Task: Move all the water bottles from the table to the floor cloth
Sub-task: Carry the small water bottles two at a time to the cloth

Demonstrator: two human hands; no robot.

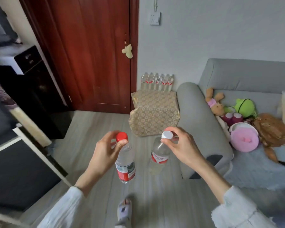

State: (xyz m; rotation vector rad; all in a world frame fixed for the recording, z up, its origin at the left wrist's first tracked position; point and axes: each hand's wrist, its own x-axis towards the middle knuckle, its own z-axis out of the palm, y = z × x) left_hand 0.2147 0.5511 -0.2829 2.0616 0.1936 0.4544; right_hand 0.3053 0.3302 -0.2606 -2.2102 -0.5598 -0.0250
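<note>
The left hand (pixel 105 152) pinches the red-capped bottle (pixel 125 162) by its neck; the right hand (pixel 179 145) pinches the white-capped bottle (pixel 160 155), both above the floor. Red labels, writing unreadable. 6 bottles (pixel 157 82) line the floor cloth (pixel 153 112)'s far edge.

- The person wears a loose white top with long sleeves.
- The left sleeve (pixel 62 209) and right sleeve (pixel 237 209) look soft and crinkly, and stop above the wrists.
- One foot shows in a grey open-toe slipper (pixel 124 211).
</note>
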